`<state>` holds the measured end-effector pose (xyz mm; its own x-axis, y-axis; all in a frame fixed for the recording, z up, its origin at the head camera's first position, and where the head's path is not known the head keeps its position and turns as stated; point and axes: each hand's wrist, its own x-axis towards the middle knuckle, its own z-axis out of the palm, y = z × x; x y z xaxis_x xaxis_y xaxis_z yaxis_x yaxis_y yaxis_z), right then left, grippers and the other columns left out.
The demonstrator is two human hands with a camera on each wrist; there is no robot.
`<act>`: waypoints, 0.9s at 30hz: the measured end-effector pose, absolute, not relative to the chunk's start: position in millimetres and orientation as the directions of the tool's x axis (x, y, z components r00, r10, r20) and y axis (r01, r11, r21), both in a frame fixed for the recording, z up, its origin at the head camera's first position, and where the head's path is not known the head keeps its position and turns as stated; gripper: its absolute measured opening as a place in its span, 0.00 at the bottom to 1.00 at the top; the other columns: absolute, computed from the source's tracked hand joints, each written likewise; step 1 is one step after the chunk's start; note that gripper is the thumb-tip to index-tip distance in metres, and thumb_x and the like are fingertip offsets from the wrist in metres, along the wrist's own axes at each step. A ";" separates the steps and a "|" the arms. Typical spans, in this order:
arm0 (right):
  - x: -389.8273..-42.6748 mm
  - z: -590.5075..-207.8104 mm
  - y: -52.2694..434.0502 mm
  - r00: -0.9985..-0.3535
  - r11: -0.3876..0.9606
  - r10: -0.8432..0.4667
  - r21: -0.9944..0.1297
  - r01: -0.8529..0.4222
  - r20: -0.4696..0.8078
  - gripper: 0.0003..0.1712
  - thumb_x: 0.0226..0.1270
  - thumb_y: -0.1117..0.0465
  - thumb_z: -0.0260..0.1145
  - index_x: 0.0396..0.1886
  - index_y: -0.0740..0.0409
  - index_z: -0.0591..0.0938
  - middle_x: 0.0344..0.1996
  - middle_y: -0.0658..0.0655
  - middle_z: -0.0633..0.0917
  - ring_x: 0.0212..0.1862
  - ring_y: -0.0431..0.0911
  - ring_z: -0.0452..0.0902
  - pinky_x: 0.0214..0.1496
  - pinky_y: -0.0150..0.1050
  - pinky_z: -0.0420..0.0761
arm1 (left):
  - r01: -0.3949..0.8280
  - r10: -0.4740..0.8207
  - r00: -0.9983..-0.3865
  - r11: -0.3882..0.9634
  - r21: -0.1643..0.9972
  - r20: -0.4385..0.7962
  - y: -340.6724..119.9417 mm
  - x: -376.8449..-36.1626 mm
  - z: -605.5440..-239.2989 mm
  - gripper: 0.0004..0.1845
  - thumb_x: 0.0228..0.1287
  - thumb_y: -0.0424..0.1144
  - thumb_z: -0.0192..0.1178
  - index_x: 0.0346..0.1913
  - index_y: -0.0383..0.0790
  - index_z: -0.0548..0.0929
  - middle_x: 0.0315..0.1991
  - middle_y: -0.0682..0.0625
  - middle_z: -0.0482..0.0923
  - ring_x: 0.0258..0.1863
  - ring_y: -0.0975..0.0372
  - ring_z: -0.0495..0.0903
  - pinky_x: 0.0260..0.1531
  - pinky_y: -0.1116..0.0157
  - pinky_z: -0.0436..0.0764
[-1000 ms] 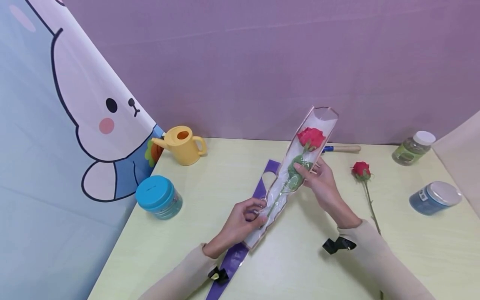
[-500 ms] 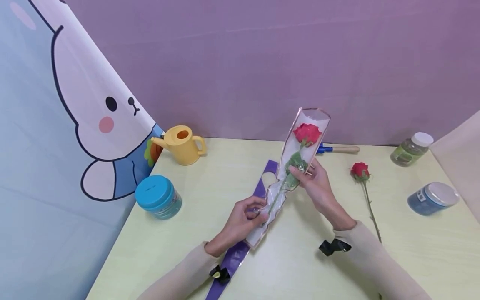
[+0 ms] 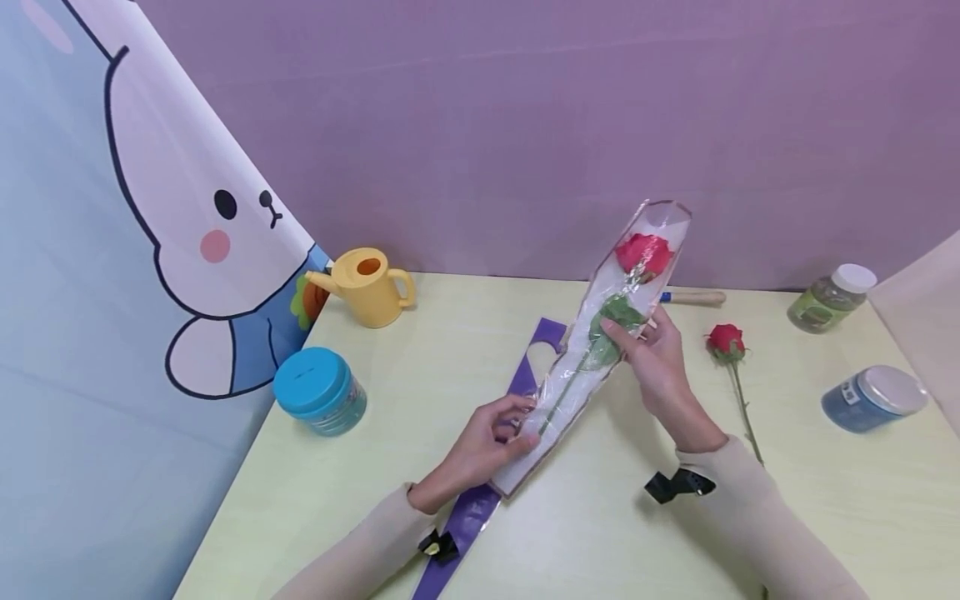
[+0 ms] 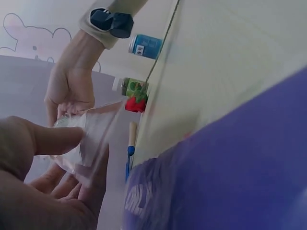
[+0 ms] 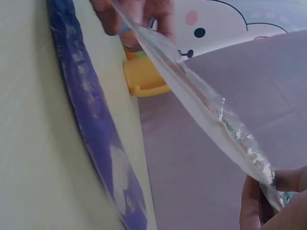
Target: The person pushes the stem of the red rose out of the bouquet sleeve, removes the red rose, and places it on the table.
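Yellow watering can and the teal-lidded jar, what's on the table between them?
Nothing: in the head view, bare table separates the yellow watering can from the teal-lidded jar.

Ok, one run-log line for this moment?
left hand: pinches sleeve bottom | right hand: holds clear sleeve midway | rose: inside sleeve, lifted off table

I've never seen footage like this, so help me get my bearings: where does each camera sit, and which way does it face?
Head: looks forward and down at the table; both hands hold the sleeved rose.
Left wrist: low beside the left hand, facing across to the right hand.
Right wrist: by the right hand, looking along the clear sleeve to the left hand.
All share the sleeve.
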<state>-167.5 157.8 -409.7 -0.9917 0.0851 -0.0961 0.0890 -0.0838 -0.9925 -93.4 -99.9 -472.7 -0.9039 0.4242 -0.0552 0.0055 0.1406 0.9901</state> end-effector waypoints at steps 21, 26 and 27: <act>-164.7 -405.6 162.5 -0.998 -0.092 0.037 -0.994 0.055 -0.059 0.42 0.70 0.61 0.73 0.79 0.50 0.64 0.44 0.40 0.88 0.42 0.34 0.89 0.44 0.32 0.89 | 0.052 0.416 -0.909 0.066 0.996 0.020 -90.0 -106.1 -464.4 0.29 0.62 0.25 0.68 0.67 0.29 0.75 0.50 0.27 0.83 0.34 0.71 0.80 0.35 0.75 0.82; -163.0 -405.1 164.1 -0.999 -0.093 0.013 -0.995 0.031 -0.032 0.40 0.72 0.61 0.71 0.79 0.52 0.63 0.41 0.40 0.89 0.41 0.34 0.89 0.44 0.33 0.89 | 0.044 0.407 -0.913 0.054 0.998 0.018 -87.9 -106.1 -465.2 0.28 0.60 0.22 0.68 0.65 0.29 0.76 0.48 0.25 0.83 0.33 0.71 0.80 0.33 0.75 0.81; -162.7 -404.9 164.7 -1.000 -0.096 0.009 -0.995 0.026 -0.027 0.39 0.73 0.61 0.70 0.79 0.54 0.63 0.41 0.39 0.90 0.41 0.34 0.89 0.44 0.33 0.89 | 0.046 0.408 -0.913 0.056 0.997 0.019 -88.0 -106.0 -465.4 0.28 0.60 0.22 0.68 0.65 0.29 0.76 0.48 0.25 0.84 0.33 0.70 0.80 0.33 0.75 0.82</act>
<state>-162.7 164.7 -404.9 -0.9996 0.0092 -0.0271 0.0261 -0.0957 -0.9951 -106.0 -88.0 -465.4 -0.9129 0.4078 0.0192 0.0462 0.0564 0.9973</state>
